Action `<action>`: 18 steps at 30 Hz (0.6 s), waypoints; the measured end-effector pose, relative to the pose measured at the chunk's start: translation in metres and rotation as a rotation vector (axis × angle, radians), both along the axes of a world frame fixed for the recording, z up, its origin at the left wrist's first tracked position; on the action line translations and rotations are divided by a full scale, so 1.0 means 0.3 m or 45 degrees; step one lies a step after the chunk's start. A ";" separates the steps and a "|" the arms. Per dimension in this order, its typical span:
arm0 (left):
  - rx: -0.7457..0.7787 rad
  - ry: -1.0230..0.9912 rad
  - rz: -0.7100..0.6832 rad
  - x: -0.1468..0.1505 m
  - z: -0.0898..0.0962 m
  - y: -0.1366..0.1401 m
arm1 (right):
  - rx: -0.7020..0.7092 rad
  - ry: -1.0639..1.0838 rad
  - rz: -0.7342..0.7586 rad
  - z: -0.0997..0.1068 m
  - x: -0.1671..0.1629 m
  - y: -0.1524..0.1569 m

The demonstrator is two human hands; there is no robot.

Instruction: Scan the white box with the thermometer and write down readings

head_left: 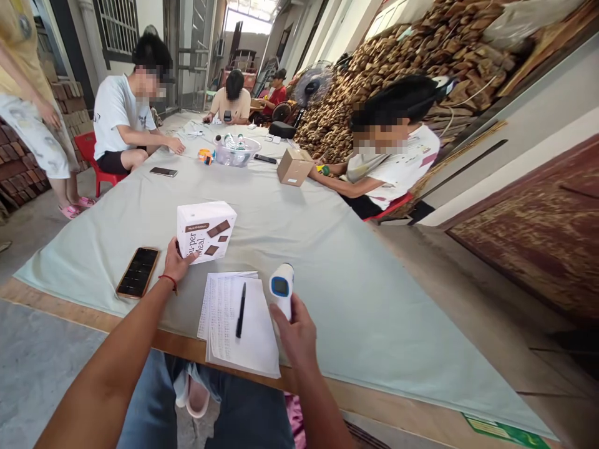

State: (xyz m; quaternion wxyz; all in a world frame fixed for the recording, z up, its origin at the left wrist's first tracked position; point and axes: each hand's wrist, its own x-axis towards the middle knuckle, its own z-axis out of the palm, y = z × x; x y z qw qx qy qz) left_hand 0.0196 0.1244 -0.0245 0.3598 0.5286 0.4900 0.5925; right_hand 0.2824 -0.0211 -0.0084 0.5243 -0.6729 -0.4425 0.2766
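My left hand (178,262) is closed around the lower left corner of a white box (207,231) printed with brown chocolate pieces and the words "Super Meal". The box stands on the cloth-covered table. In my right hand (298,330) is a white infrared thermometer (281,288), its blue-rimmed screen facing me and my fingers wrapped round its handle. Between my hands lie handwritten sheets of paper (224,355) with a black pen (241,310) on top. Left of my left hand rests a smartphone (138,272) in an orange-edged case, screen up.
A cardboard box (294,166) stands before a person (393,149) seated at the right. Farther back are a clear plastic bowl (238,156) of bottles, an orange tape roll (204,156) and another phone (163,171). Another person (121,112) sits at the left; the table's wooden edge (187,349) is nearest me.
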 end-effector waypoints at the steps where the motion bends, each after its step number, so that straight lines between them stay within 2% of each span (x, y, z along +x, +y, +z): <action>1: 0.006 -0.040 -0.027 0.002 0.003 -0.022 | 0.026 0.142 0.074 0.014 -0.035 -0.006; 4: -0.004 -0.051 -0.063 0.005 0.005 -0.085 | -0.002 0.384 0.302 0.049 -0.158 -0.015; 8: -0.009 0.275 -0.037 0.002 -0.004 -0.133 | -0.097 0.567 0.416 0.036 -0.301 0.008; 12: 0.049 0.583 -0.003 0.007 0.002 -0.141 | -0.123 0.705 0.370 -0.015 -0.370 0.055; 18: 0.044 0.658 0.002 0.017 0.016 -0.142 | -0.151 0.625 0.316 -0.023 -0.387 0.096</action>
